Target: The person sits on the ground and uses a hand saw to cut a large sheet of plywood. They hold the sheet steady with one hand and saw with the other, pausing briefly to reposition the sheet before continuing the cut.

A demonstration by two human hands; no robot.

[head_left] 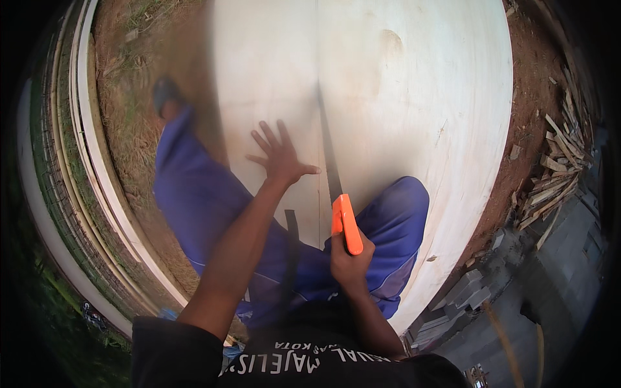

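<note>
My right hand (352, 258) is wrapped round the orange handle of a handsaw (330, 158). The narrow dark blade runs away from me and meets a large pale wooden sheet (446, 110) along a thin dark line. That line continues past the blade toward the far edge; whether it is a cut or a mark I cannot tell. My left hand (282, 158) lies flat on the sheet left of the blade, fingers spread, holding nothing. My right knee rests on the sheet, while my left leg hangs over its left side.
Scrap wood (553, 171) is heaped on bare soil to the right. Grey blocks (469, 291) are stacked beside a grey paved surface at lower right. Dry grass (139, 71) borders the sheet's left edge, with long pale rails (97, 149) farther left.
</note>
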